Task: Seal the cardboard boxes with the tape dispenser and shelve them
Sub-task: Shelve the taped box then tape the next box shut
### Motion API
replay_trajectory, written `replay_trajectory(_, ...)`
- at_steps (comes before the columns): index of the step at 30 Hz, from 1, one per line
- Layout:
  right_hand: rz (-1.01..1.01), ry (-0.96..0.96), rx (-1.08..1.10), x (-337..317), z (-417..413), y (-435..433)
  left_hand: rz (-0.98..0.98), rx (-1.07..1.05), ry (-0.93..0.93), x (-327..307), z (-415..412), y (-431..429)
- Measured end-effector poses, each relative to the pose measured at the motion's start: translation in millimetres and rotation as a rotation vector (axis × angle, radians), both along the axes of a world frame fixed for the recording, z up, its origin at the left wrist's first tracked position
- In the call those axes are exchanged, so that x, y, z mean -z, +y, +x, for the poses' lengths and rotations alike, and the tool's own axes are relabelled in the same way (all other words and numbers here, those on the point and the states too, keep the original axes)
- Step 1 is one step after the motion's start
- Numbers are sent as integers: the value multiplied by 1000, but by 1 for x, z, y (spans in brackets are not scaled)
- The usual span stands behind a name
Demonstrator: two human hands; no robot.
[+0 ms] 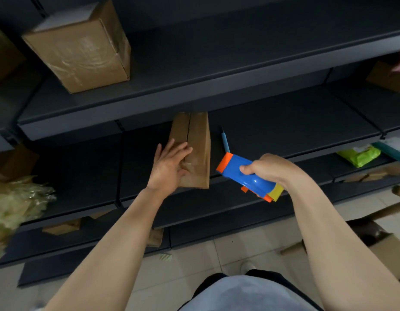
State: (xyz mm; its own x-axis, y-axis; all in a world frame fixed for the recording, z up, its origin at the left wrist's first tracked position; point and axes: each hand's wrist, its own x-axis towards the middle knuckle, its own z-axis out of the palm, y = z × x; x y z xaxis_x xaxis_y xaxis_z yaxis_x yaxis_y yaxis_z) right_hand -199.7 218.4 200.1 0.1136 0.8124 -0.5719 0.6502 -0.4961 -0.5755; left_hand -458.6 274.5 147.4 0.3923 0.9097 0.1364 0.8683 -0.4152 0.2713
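Fingers (183, 151) splayed on matte cardboard box (194, 151); right hand (268, 168) grips glossy plastic dispenser (250, 176).

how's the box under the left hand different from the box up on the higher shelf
The lower box shows an open, untaped seam; the upper box looks wrapped in clear tape. The left hand rests on the lower box; nothing touches the upper one. The lower box looks narrower. Both are brown cardboard on dark shelves.
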Motion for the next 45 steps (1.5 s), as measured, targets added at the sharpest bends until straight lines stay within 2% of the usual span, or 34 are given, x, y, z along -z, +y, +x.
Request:
replay_trajectory(2,9,-2,-17,-3,5,0,-71,-25,-60,-2,-10,-4)
replay_trajectory(4,21,-7,-37,-5,7,1,-181,-87,-245,-5,-12,-11)
replay_trajectory(6,33,32,-55,-4,6,3,-164,-194,-339,-8,0,-16)
replay_trajectory(10,25,132,-50,2,2,4,-86,-357,-14,-14,32,-15)
replay_trajectory(13,19,121,-47,4,7,5,-113,-312,7,-17,29,-12)
replay_trajectory(21,28,219,-90,-6,18,9,-444,-90,-220,-29,-27,-5)
replay_trajectory(25,37,243,-120,-7,17,13,-397,-140,-394,-21,-36,-2)
replay_trajectory(31,66,369,-133,-5,15,19,-184,-264,-390,-14,-35,1)
replay_trajectory(34,35,462,-186,-5,18,22,-41,-331,-459,-27,-23,-2)
replay_trajectory(35,25,493,-199,-5,19,23,-76,-333,-521,-33,-16,-3)
replay_trajectory(36,12,525,-211,-4,19,25,-198,-329,-605,-40,-7,-6)
replay_trajectory(39,-22,573,-260,-6,16,31,-727,-265,-788,-52,17,-10)
replay_trajectory(40,-29,583,-267,-8,15,33,-837,-247,-844,-52,22,-11)
replay_trajectory(42,-41,590,-262,-12,17,37,-922,-251,-1011,-48,26,-12)
replay_trajectory(43,-42,576,-263,-15,19,39,-922,-272,-1088,-46,26,-13)
replay_trajectory(45,-11,528,-276,-20,19,41,-843,-333,-1130,-42,29,-11)
